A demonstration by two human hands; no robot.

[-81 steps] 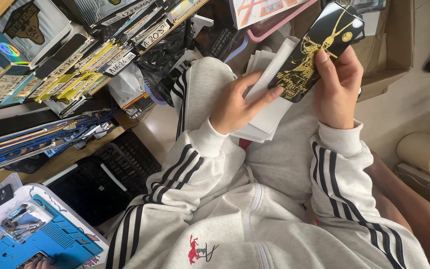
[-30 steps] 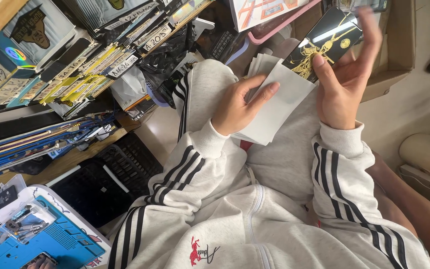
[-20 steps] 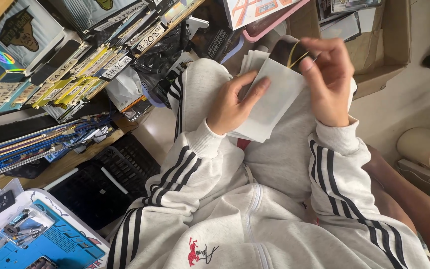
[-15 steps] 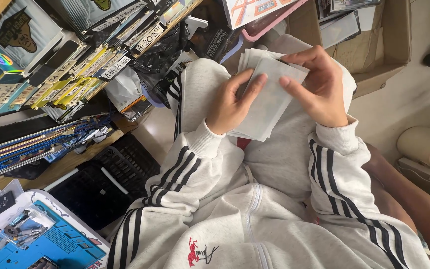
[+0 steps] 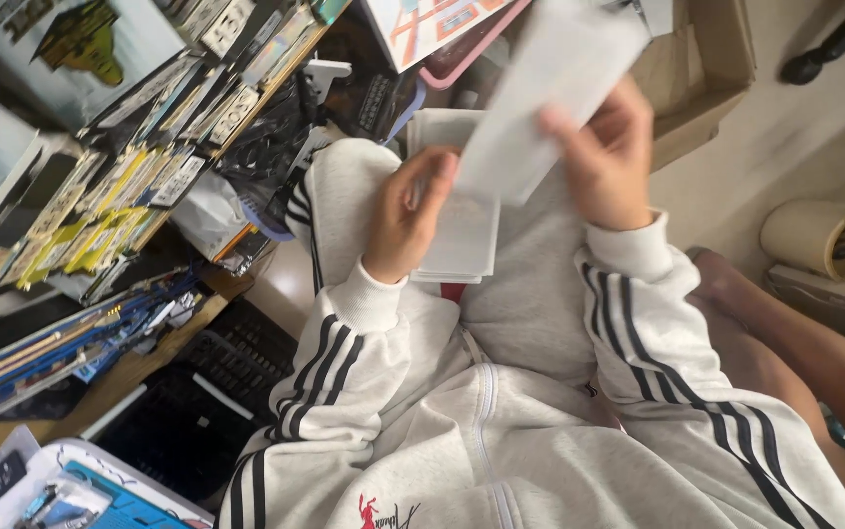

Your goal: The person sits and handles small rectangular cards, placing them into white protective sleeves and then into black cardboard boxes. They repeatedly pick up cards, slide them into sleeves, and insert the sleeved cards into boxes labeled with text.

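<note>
My left hand rests on a stack of white flat packets lying on my lap, its fingers holding the stack's upper left side. My right hand grips one white packet by its lower edge and holds it raised and tilted above the stack; the packet is blurred. Both arms wear light grey sleeves with black stripes. The black and gold packet from before is not in view.
A wooden shelf at left carries rows of packaged goods in black and yellow. A cardboard box sits at upper right, a pink tray at top. A roll of tape lies at right, a blue-lined white bin at bottom left.
My right hand put aside the black and gold packet, came down to the stack, took a white packet off it and lifted it up to the right.
</note>
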